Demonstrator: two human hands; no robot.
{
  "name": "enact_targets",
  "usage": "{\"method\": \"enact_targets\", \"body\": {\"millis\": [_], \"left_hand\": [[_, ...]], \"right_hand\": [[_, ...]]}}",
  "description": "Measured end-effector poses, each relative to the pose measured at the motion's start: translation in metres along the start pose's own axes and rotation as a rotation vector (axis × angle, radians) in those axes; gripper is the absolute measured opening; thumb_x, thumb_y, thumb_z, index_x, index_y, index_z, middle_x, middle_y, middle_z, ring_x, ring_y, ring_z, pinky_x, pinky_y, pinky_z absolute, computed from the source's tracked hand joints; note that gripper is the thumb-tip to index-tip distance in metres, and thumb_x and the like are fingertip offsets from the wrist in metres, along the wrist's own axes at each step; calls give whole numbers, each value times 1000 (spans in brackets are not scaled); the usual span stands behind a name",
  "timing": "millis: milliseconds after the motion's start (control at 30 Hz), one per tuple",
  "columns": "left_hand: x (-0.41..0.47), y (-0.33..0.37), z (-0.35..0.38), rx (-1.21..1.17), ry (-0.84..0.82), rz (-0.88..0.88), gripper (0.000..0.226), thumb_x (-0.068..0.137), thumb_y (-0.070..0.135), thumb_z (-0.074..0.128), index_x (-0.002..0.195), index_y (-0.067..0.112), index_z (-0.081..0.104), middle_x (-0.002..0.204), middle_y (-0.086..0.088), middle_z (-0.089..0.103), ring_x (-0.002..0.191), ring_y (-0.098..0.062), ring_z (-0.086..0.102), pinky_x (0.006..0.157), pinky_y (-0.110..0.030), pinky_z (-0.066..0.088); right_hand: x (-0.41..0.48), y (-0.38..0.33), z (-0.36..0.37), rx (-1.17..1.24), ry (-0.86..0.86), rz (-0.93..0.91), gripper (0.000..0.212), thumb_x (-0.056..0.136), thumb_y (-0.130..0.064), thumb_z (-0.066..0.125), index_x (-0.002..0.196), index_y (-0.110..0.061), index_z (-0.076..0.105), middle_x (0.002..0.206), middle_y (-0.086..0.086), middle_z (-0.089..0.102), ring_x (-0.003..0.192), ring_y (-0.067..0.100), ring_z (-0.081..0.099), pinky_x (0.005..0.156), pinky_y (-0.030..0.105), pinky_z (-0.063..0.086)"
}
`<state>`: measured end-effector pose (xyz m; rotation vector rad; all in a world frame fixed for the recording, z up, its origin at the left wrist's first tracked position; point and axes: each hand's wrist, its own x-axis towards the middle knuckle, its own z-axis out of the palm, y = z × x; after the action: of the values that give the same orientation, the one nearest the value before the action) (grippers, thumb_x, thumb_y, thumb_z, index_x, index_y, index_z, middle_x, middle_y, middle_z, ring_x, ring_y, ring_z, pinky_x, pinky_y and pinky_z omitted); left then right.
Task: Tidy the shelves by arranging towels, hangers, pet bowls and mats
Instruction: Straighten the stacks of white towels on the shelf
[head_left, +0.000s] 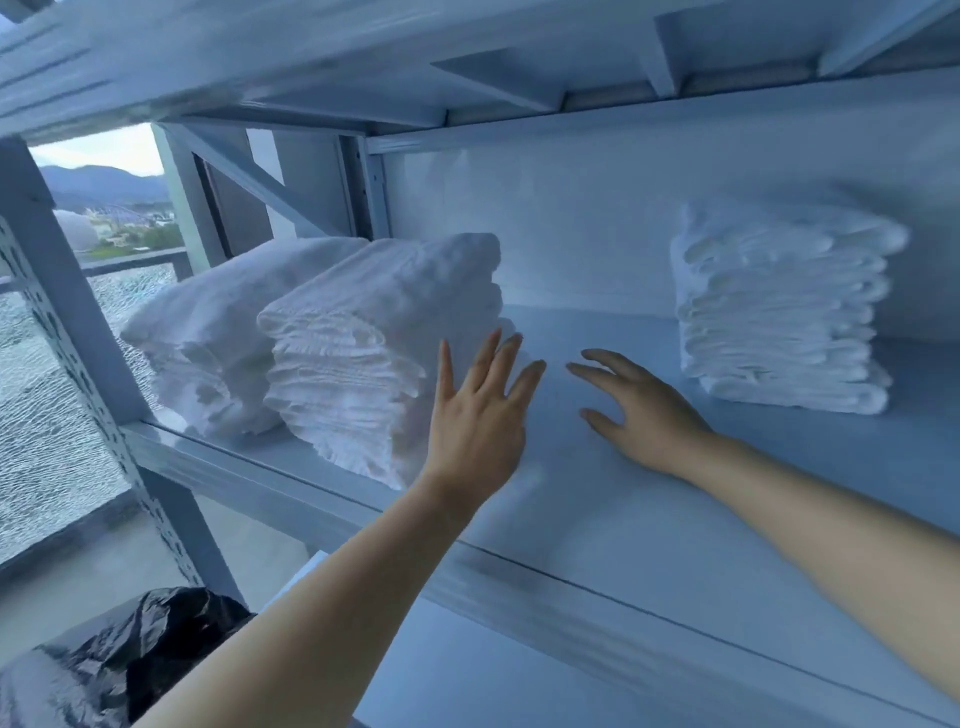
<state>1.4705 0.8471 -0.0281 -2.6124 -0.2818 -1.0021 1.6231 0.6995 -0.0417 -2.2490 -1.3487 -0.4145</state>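
Lowest and nearest, a black bag (130, 660) sat under the shelf (675, 545), clear of the work. Both bare forearms reached up over the shelf's front edge.

The left hand (475, 415) was wide open and held nothing, fingers straight and palm turned toward the right flank of the front stack (363, 364) of white towels. Whether the fingertips touched the cloth could not be told. The right hand (641, 410) was also wide and held nothing, fingers spread low over the bare shelf between the stacks, and any contact with the board was unclear.

The step looked like squaring or shifting the front stack. To do it well, the flat left palm should have met the flank low and broad, since a push near the top would likely have slid the upper towels off the lower ones. The frilled front edges overhung the shelf lip, so the push should have gone back and left, not outward. The right hand would have served best steadying the front or top.

Behind it the left stack (218, 338) leaned close against it, leaving little room that way. Farthest, the right stack (779, 312) stood well apart near the back wall, looking fairly even.
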Motion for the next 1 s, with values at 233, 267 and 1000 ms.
{"method": "enact_targets", "body": {"millis": [233,267,1000], "left_hand": [[38,62,19,-335,-171,103,64,85,37,56,141,29,25,153,1,18,142,-19,10,115,-44,12],[42,74,21,-389,-185,115,63,85,37,56,140,29,27,151,2,21,140,-18,16,113,-42,18],[156,232,66,-411,-173,229,53,85,26,59,134,29,41,134,7,41,120,-16,42,72,-31,46]], "right_hand": [[-59,41,-51,-68,53,204,53,90,-33,57,140,-35,37,151,-12,26,136,9,29,109,30,31],[-66,48,-56,-78,61,222,53,90,-34,57,139,-35,37,150,-12,26,136,9,29,108,30,32],[-97,198,-128,-194,16,282,56,89,-26,59,141,-23,37,153,-1,21,136,21,31,105,31,34]]}}
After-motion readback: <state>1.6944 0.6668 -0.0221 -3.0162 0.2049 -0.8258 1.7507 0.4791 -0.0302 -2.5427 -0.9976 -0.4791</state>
